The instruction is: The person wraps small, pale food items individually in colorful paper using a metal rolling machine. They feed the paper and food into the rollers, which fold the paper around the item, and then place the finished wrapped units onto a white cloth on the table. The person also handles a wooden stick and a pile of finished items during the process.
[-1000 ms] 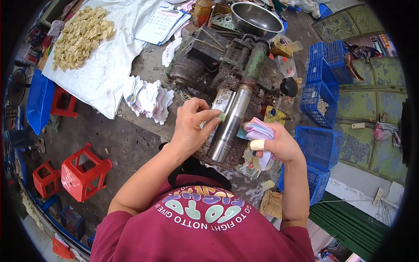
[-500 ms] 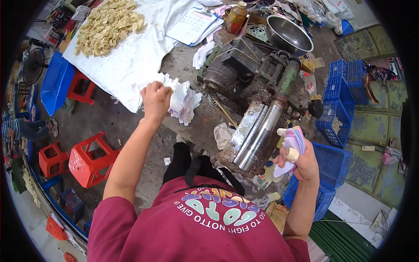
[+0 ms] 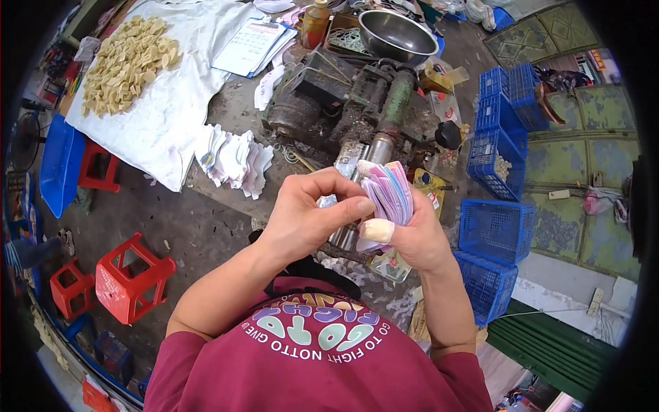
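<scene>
A cluttered workshop, seen from above: a worn grey workbench (image 3: 240,113) carries a grimy machine (image 3: 295,113) with a shiny metal roller (image 3: 382,148) pointing toward the wearer. Red stools (image 3: 130,281) stand on the floor at left, blue crates (image 3: 498,226) at right. Pale yellow pieces (image 3: 130,65) lie heaped on a white cloth (image 3: 165,137), and a pile of white slips (image 3: 237,161) sits near the cloth's edge.

Over the roller, the right hand (image 3: 425,237) is clamped around a fanned stack of pastel slips (image 3: 391,196), its wrapped thumb pressing the near end. The stack's long axis runs roughly away from the wearer's chest, nearly in line with the roller. The left hand (image 3: 302,209) is directly to its left, thumb and forefinger brought together at the stack's left edge; whether they pinch a slip cannot be told.
</scene>
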A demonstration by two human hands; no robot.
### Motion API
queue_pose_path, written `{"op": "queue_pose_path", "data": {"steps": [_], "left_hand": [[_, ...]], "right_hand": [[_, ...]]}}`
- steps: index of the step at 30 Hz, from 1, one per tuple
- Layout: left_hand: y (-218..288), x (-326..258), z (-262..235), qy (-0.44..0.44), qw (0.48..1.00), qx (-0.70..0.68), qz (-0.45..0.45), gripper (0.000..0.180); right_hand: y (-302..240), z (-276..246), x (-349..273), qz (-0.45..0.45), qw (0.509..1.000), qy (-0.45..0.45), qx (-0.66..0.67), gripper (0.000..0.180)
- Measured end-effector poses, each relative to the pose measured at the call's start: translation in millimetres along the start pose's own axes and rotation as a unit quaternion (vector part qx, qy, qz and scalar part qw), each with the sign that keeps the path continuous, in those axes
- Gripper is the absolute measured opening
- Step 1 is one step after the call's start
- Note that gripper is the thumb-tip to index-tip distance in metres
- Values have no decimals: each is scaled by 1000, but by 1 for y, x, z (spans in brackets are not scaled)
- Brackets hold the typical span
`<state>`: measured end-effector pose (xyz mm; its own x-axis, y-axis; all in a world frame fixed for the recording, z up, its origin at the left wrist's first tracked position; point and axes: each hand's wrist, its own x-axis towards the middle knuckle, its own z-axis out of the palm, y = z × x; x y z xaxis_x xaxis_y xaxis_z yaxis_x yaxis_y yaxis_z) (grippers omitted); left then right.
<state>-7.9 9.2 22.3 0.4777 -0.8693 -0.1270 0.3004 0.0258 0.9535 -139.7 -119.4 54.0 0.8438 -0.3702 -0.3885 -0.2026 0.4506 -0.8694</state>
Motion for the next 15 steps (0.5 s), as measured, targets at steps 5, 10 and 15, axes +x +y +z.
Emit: {"op": "queue_pose_path", "data": {"steps": [5, 10, 15], "left_hand": [[1, -2, 14, -14, 998, -57, -27, 11], [-4, 0, 12, -117, 966, -228, -44, 9], [-4, 2, 4, -40, 992, -118, 10, 8]], "right_hand": [[7, -4, -4, -18, 1000, -6, 3, 64], [19, -15, -10, 20, 988, -64, 136, 58], [-1, -60, -23, -48, 996, 70, 20, 52]]}}
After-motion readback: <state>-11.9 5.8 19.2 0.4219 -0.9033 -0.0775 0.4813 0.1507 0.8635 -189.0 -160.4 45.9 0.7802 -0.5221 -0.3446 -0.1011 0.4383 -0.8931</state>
